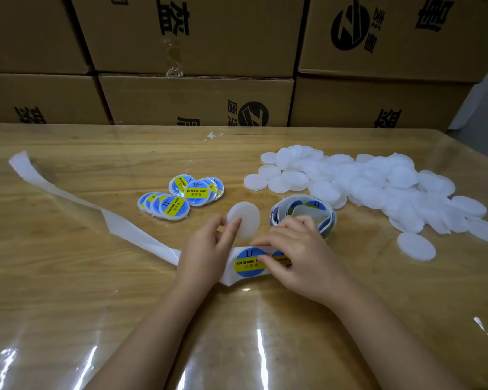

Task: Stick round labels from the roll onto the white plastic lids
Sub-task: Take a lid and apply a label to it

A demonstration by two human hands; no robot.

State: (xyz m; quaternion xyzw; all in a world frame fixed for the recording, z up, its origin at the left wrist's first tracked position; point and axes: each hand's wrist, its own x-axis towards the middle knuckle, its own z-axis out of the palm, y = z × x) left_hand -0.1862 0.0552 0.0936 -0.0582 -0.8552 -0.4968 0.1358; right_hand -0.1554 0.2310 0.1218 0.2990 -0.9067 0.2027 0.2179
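Note:
My left hand [207,249] holds a blank white lid [244,219] upright between thumb and fingers, just above the label strip. My right hand [296,254] rests on the strip, fingertips at the edge of a blue and yellow round label [248,261] that lies on the backing. The loose label roll [302,213] sits right behind my right hand. A large heap of blank white lids [378,187] spreads over the right side of the table. Several labelled lids [181,197] lie in two small overlapping groups left of centre.
The empty white backing strip [76,198] trails from my left hand away to the far left. The wooden table [68,277] is covered with clear plastic film. Stacked cardboard boxes [195,52] form a wall behind the table. One lone lid [416,246] lies nearest on the right.

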